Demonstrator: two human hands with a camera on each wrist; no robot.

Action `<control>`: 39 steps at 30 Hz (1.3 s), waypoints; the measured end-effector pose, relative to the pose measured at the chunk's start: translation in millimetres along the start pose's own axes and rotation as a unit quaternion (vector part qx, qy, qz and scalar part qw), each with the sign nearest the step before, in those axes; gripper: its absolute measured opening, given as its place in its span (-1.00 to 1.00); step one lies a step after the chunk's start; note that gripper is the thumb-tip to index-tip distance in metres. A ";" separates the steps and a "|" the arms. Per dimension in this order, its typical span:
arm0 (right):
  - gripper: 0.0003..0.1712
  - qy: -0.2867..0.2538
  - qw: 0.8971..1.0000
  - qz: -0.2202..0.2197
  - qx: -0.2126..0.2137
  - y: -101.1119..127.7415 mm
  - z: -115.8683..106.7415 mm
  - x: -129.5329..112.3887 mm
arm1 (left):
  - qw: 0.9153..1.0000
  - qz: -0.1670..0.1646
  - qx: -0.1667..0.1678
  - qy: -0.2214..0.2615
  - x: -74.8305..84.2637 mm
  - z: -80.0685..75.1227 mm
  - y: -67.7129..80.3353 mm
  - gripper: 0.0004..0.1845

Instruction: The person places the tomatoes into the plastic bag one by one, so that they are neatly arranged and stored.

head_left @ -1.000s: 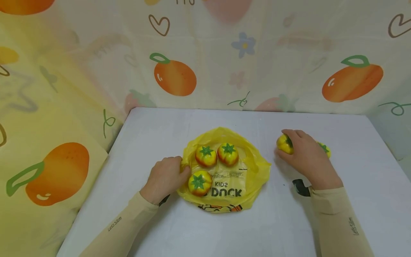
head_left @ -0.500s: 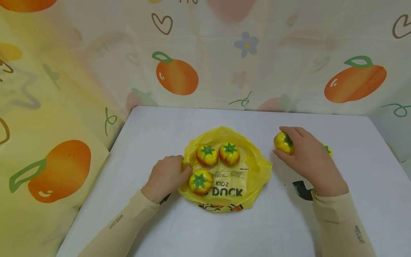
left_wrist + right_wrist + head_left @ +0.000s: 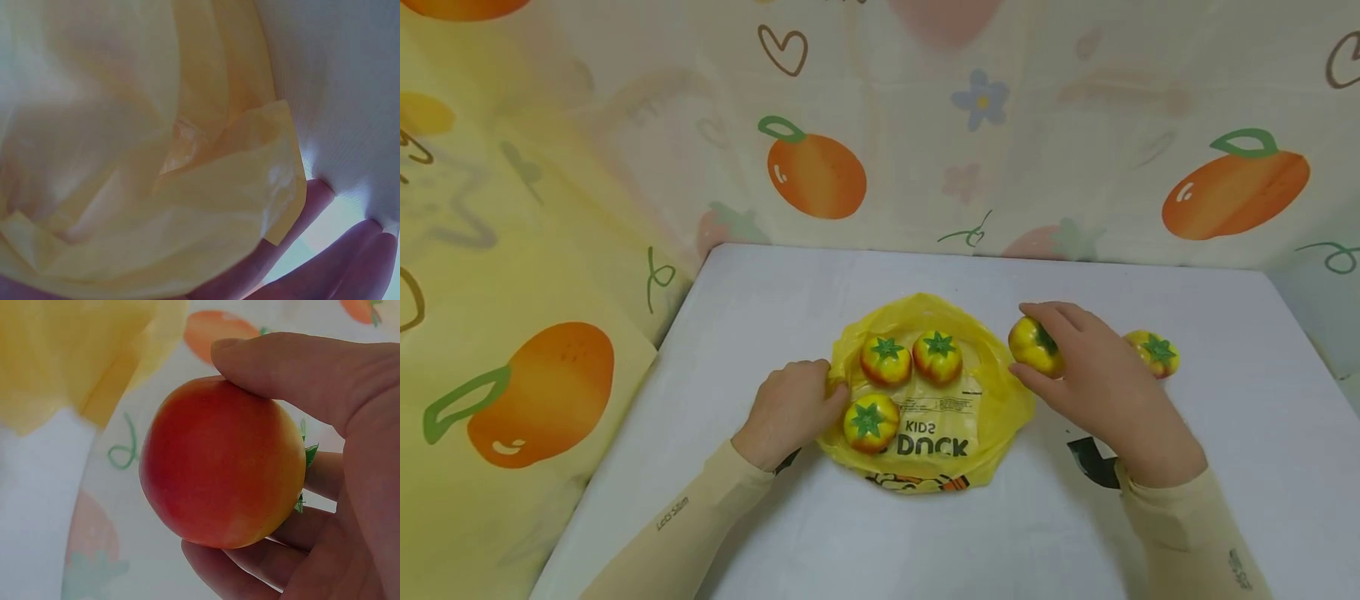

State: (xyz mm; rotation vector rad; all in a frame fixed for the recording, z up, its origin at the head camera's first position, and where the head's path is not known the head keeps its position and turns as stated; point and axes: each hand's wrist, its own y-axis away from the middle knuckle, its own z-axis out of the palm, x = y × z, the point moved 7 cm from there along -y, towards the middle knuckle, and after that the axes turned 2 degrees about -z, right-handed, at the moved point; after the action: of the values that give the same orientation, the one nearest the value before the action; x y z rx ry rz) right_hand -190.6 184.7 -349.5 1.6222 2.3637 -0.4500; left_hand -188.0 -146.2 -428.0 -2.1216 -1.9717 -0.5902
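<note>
A yellow plastic bag (image 3: 996,421) lies spread with its mouth facing up, and three yellow-red toy tomatoes with green star-shaped tops, such as the front one (image 3: 871,422), sit inside. My left hand (image 3: 790,412) pinches the bag's left rim; the left wrist view has the thin plastic (image 3: 206,206) close up over the fingers. Raised near the bag's right edge, my right hand (image 3: 1105,392) grips another toy tomato (image 3: 1033,346) between thumb and fingers. In the right wrist view this tomato (image 3: 219,469) turns its smooth red-orange underside to the camera.
One more toy tomato (image 3: 1153,353) stands on the white table (image 3: 925,550), behind and to the right of my right hand. A curtain (image 3: 895,167) printed with fruit and hearts hangs along the back and left edges.
My right hand has lifted its tomato and carried it left to the bag's right rim, uncovering more of the tomato on the table. The left hand keeps its hold on the bag.
</note>
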 end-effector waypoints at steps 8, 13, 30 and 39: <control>-0.15 0.006 0.999 -0.052 -0.007 4.2 6.5 -36.1 | 1.000 0.001 -0.001 -0.004 -0.2 1.2 -0.5 -0.66; -0.12 0.004 0.997 -0.074 -0.027 6.1 19.6 -56.0 | 1.000 0.002 -0.002 -0.005 -0.2 1.4 -0.6 -0.66; -0.14 0.008 0.986 -0.153 -0.070 7.1 74.4 -93.7 | 1.000 0.003 0.001 -0.003 -0.6 1.5 -0.4 -0.66; -0.17 0.009 0.983 -0.161 -0.092 4.8 93.9 -96.2 | 1.000 0.002 0.000 -0.004 -0.1 1.0 -0.7 -0.67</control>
State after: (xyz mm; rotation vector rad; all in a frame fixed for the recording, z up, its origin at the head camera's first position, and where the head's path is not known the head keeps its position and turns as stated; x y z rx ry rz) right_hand -149.8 67.7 -401.8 1.1730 2.6037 -0.2642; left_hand -188.5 -145.9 -428.9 -2.1304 -1.9724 -0.5832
